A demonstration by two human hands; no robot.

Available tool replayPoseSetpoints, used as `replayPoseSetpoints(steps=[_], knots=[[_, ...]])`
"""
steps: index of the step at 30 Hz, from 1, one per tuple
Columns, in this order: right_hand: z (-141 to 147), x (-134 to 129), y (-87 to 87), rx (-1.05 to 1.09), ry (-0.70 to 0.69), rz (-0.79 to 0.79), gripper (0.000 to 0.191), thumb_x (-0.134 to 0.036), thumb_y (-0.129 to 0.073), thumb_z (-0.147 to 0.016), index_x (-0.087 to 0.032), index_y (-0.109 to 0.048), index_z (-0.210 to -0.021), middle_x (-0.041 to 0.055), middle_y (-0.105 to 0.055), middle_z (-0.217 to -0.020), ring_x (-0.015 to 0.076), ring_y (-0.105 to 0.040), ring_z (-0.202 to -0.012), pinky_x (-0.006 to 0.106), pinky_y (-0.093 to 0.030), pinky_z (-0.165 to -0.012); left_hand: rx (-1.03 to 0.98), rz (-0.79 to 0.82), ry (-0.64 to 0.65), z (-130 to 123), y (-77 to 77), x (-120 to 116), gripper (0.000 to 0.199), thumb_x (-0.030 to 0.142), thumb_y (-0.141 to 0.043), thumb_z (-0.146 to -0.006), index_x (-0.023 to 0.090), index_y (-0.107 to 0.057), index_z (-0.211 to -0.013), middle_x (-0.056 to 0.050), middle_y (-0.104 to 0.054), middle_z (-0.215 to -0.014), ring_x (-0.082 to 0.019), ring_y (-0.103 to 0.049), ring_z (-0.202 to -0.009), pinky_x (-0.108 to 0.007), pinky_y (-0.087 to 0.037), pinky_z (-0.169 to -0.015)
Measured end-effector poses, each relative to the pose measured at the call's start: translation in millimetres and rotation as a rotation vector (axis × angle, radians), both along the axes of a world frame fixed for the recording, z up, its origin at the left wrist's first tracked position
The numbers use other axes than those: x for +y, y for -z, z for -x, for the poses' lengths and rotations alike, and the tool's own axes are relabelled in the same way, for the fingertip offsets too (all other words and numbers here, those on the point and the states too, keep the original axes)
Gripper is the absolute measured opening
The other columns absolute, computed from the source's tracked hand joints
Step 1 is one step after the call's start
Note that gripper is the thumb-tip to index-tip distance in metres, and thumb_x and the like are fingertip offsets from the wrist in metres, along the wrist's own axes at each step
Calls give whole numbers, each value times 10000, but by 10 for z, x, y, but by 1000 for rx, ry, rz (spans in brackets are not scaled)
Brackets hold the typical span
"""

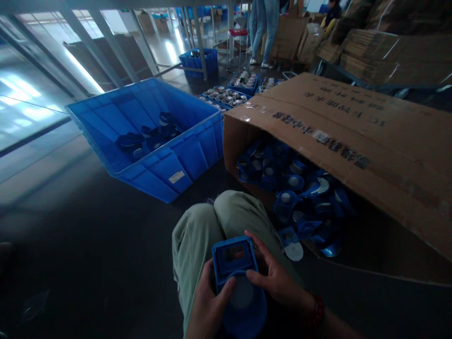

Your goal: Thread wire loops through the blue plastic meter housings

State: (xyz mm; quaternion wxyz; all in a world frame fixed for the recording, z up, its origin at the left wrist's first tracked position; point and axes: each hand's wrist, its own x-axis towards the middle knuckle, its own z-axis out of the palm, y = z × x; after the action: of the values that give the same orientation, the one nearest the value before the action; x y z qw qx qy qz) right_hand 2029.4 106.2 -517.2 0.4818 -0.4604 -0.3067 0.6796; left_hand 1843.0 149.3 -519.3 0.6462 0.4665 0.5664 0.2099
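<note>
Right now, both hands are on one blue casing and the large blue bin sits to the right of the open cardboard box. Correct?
Not quite: in the head view, the large blue bin sits to the left of the open cardboard box, not the right. The rest is correct: left hand and right hand are both on one blue casing.

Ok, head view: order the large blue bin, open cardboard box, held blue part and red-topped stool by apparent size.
1. Open cardboard box
2. Large blue bin
3. Held blue part
4. Red-topped stool, farther back

Dark floor (106, 245) — blue bin (197, 162), open carton (360, 127)
</note>
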Motion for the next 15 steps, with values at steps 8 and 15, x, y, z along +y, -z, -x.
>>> replayPoseSetpoints(steps=[8,15], knots=[[14,-5,0,-32,-17,-51,771,-290,-677,-829,-364,-228,-1450,65,-558,-1316,234,-583,-1161,451,-473,-992,-103,121,-20,-67,-85,56,615,528,-660,-748,160,-493,-1212,-139,-659,-1178,-308,-632,-1051,-411,-499,-902],[3,-11,-5,-193,8,-35,705,-357,-641,-844,-360,-281,-1450,67,-457,-1436,283,-453,-1308,502,-424,-1044,-81,147,-96,-88,-115,41,632,529,-685,-723,150,-523,-1202,-142,-674,-1154,-318,-638,-1040,-404,-512,-879]])
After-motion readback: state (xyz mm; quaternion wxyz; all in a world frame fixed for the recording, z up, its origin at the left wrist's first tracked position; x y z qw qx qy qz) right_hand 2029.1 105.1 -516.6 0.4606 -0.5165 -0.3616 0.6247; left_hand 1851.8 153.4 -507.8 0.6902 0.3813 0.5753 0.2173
